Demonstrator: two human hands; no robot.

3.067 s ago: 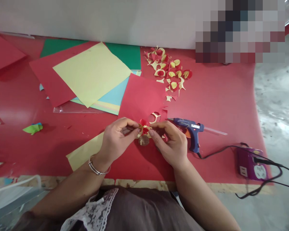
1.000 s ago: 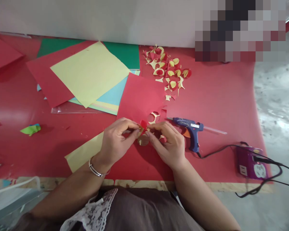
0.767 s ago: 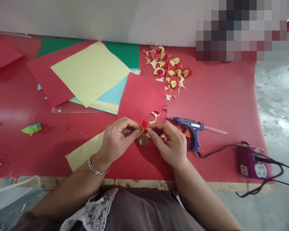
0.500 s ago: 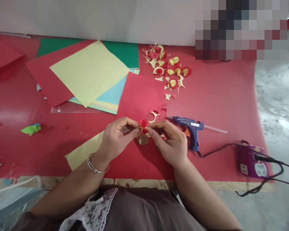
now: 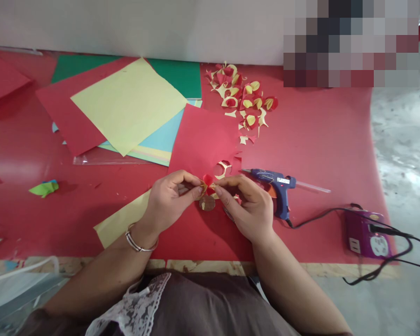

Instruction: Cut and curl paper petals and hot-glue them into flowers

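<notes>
Between my hands is a small red and yellow paper flower (image 5: 207,179). My left hand (image 5: 177,196) pinches its left side with thumb and forefinger. From the other side my right hand (image 5: 245,205) pinches its right edge. Just below the flower lies a round, brownish, shiny disc (image 5: 207,203) on the red surface. A yellow paper scrap with a round cut-out (image 5: 223,169) lies just beyond my fingertips, on a red paper sheet (image 5: 205,133). Part of another round thing is hidden beneath my right hand.
A blue glue gun (image 5: 278,184) lies right of my right hand, its cord running to a purple power socket (image 5: 366,233). Paper petals and scraps (image 5: 248,100) sit at the back. Paper sheets (image 5: 129,105) are stacked back left; a green paper piece (image 5: 45,188) lies left.
Hardly anything differs: both hands keep their pinch on the paper flower in nearly the same spot. The whole view has shifted very slightly.
</notes>
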